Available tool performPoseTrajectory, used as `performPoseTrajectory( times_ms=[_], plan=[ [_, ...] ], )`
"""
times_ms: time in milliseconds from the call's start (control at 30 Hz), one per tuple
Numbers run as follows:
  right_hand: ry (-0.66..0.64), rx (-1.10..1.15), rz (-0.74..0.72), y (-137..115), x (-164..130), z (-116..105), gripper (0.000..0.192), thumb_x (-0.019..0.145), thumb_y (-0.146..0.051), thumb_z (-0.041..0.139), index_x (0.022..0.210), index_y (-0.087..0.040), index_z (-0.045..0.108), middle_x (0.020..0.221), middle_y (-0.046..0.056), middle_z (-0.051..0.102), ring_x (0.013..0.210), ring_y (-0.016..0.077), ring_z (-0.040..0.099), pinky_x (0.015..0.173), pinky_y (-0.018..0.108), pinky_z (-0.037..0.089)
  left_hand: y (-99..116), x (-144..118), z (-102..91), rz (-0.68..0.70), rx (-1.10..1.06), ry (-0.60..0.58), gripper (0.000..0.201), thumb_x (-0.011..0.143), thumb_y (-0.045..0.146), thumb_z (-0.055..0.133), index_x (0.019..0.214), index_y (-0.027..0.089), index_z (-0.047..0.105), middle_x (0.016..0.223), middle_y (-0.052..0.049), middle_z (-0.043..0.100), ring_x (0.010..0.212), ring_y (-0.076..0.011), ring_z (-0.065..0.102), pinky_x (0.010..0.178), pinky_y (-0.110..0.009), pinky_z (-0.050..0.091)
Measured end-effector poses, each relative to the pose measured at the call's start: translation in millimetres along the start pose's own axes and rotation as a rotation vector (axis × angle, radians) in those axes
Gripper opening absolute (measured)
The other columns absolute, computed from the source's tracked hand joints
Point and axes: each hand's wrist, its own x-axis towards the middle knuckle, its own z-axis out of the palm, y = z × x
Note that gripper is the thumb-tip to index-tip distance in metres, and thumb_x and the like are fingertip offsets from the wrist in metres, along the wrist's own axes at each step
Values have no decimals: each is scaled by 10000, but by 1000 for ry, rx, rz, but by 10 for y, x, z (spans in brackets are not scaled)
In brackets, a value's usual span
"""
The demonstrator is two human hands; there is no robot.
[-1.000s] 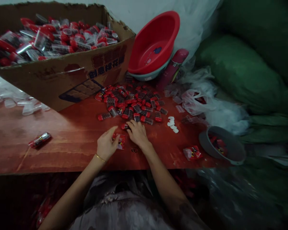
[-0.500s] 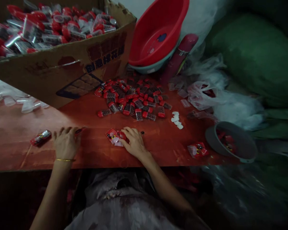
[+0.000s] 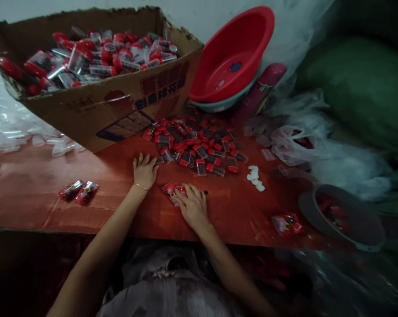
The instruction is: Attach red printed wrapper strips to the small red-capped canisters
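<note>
Since the earlier frame we see the left hand [image 3: 145, 169] has left the near-left part of the worktop [image 3: 126, 211], where two packed pieces [image 3: 78, 191] now lie side by side instead of one, and has come to the near edge of the pile of small red-capped cases [image 3: 195, 145]. We show it palm down, fingers spread and open, its fingertips touching or just short of the nearest case in the pile; it grips nothing that we can make out. A thin gold bracelet [image 3: 140, 186] circles its wrist. The right hand [image 3: 194, 204] has stayed near the front edge, lying flat with loosely curled fingers on a red printed packet [image 3: 171, 192], pressing it to the worktop rather than closing round it. Just beyond this hand lies a tiny dark object [image 3: 206, 192], too small for us to name.

Behind the pile we note a torn cardboard box [image 3: 119, 101] heaped with the same kind of red-capped cases, and to its right a red basin [image 3: 233, 57] tilted against the wall. White tablets [image 3: 255, 178] form a small cluster right of the pile. A grey bowl [image 3: 342, 215] holding red pieces sits at the far right, with another red packet [image 3: 288, 223] near it.
</note>
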Motion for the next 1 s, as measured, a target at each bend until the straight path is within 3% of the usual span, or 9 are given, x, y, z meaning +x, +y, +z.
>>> performPoseTrajectory(
  times_ms=[133, 300, 433, 533, 633, 767, 833, 900, 1000],
  plan=[
    [48, -16, -14, 26, -41, -13, 251, 877, -275, 511, 1073, -285, 667, 1251, 66, 579, 1182, 272, 424, 962, 450, 291, 58, -21, 71, 56, -44, -65, 338, 855, 253, 453, 1144, 239, 627, 1239, -94, 603, 1261, -285, 429, 1040, -491, 284],
    [146, -6, 16, 22, -78, -27, 272, 876, -218, 492, 1078, -294, 659, 1282, 65, 558, 1223, 261, 404, 990, 468, 256, 359, -124, 98, 176, -181, -160, 365, 871, 237, 426, 1202, 230, 581, 1316, -77, 545, 1266, -266, 424, 1046, -473, 278],
    [152, -6, 73, 43, -96, -28, 300, 869, -194, 483, 1100, -290, 648, 1291, 71, 551, 1224, 259, 409, 998, 474, 236, 473, -228, -26, 101, -297, 3, 392, 904, 293, 356, 1223, 175, 552, 1319, -122, 533, 1232, -246, 461, 1008, -416, 328],
    [178, 39, 85, 76, -94, -31, 311, 868, -171, 473, 1084, -302, 654, 1232, 44, 600, 1180, 233, 452, 1004, 455, 234, 475, -369, -152, 28, -349, 29, 415, 894, 430, 366, 1046, 166, 647, 1001, -123, 695, 960, -217, 622, 866, -326, 413],
    [250, 97, 89, 108, -77, -29, 267, 879, -193, 480, 1029, -299, 675, 1091, 22, 678, 1092, 211, 512, 1010, 441, 229, 503, -482, -192, 18, -285, -103, 437, 787, 554, 500, 868, 168, 688, 771, -115, 703, 769, -230, 637, 724, -308, 421],
    [297, 124, 97, 126, -50, -32, 214, 881, -232, 507, 977, -279, 692, 981, 18, 711, 1006, 202, 548, 991, 434, 250, 562, -514, -113, -35, -325, -321, 359, 809, 485, 496, 688, 196, 672, 665, -74, 674, 676, -209, 621, 605, -275, 394],
    [301, 137, 107, 135, -40, -50, 206, 879, -240, 514, 969, -277, 696, 964, 20, 712, 979, 196, 560, 972, 416, 277, 568, -516, -65, -33, -453, -251, 315, 809, 461, 516, 831, 199, 688, 811, -80, 702, 768, -208, 633, 669, -275, 420],
    [324, 150, 122, 150, -31, -83, 204, 879, -246, 516, 959, -269, 703, 935, 25, 718, 930, 194, 578, 929, 395, 317, 563, -528, -41, -22, -571, -94, 388, 780, 473, 562, 1030, 191, 654, 994, -104, 689, 901, -222, 619, 771, -294, 431],
    [351, 192, 128, 158, -9, -147, 211, 882, -267, 510, 926, -243, 715, 885, 44, 725, 844, 193, 601, 846, 366, 371, 572, -560, -64, -26, -651, 29, 395, 750, 470, 605, 1026, 194, 667, 988, -101, 689, 919, -228, 603, 829, -316, 423]
  ],
)
